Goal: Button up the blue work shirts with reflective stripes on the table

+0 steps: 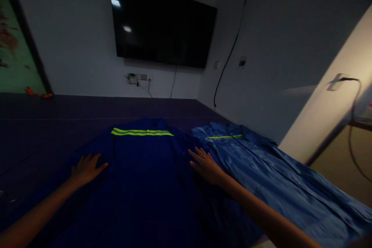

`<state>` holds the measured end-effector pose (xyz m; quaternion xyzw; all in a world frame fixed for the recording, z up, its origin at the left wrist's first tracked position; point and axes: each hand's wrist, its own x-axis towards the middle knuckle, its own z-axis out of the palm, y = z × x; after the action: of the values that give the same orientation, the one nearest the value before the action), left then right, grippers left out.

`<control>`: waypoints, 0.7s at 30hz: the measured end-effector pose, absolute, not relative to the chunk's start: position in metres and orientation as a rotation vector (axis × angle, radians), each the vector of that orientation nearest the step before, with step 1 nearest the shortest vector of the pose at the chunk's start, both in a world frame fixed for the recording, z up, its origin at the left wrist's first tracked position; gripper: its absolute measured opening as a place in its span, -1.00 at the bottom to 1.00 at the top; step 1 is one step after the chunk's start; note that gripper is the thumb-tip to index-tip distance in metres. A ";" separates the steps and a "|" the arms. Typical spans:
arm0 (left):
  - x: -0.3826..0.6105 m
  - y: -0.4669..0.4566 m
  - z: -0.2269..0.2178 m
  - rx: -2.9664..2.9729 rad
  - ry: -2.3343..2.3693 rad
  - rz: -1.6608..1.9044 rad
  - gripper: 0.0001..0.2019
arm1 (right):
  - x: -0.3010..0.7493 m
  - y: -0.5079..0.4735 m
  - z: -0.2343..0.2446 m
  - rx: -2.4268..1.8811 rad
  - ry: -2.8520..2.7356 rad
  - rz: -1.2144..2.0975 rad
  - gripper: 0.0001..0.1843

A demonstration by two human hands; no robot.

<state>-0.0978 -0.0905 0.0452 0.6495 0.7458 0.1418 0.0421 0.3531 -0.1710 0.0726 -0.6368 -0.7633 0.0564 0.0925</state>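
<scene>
Dark surface [87, 106], dim light: jacket laid out under both hands

Left hand [85, 169]: palm down, fingers and thumb spread, gripping nothing, apparently resting on the near-left side of the dark blue jacket [139, 170]. Right hand [207, 167]: palm down, fingers spread, nothing gripped, on the opposite side, where the cloth looks rumpled; pressure cannot be told. Jacket lies between and beneath the hands, its yellow-green stripe [142, 132] beyond the fingertips. Progress, as judged: laying out looks largely done, the body spread wide; no fold shows, and the rumpling by the right hand appears unfinished. Lower part too dark to inspect. Outward of the right hand, a lighter blue jacket [276, 178] lies spread just beside the first. Farther ahead of both hands, a television [162, 19] hangs on the wall [72, 46].
</scene>
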 end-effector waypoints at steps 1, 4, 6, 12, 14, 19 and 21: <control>-0.104 -0.095 0.044 1.929 2.338 0.383 -0.29 | 0.337 -0.166 0.072 -1.863 -2.299 0.182 -0.36; -0.110 -0.099 0.050 1.836 2.463 0.431 -0.24 | 0.297 -0.141 0.072 -1.875 -2.348 0.172 -0.31; -0.109 -0.092 0.057 1.784 2.529 0.510 -0.22 | 0.281 -0.117 0.073 -1.987 -2.308 0.117 -0.31; -0.119 -0.053 0.067 1.652 2.517 0.544 -0.38 | 0.272 -0.046 0.063 -2.429 -2.025 0.194 -0.29; -0.125 -0.046 0.064 1.641 2.470 0.518 -0.54 | 0.273 -0.032 0.053 -2.471 -1.992 0.242 -0.28; -0.149 -0.045 0.061 1.525 2.549 0.547 -0.56 | 0.262 -0.008 0.037 -2.381 -2.051 0.250 -0.36; -0.164 -0.049 0.063 1.461 2.580 0.552 -0.54 | 0.249 -0.001 0.034 -2.311 -2.109 0.268 -0.41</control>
<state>-0.1635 -0.0488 0.0628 0.4834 0.8538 0.1827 0.0630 0.2495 -0.0007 0.0343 -0.7359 -0.6717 0.0853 0.0006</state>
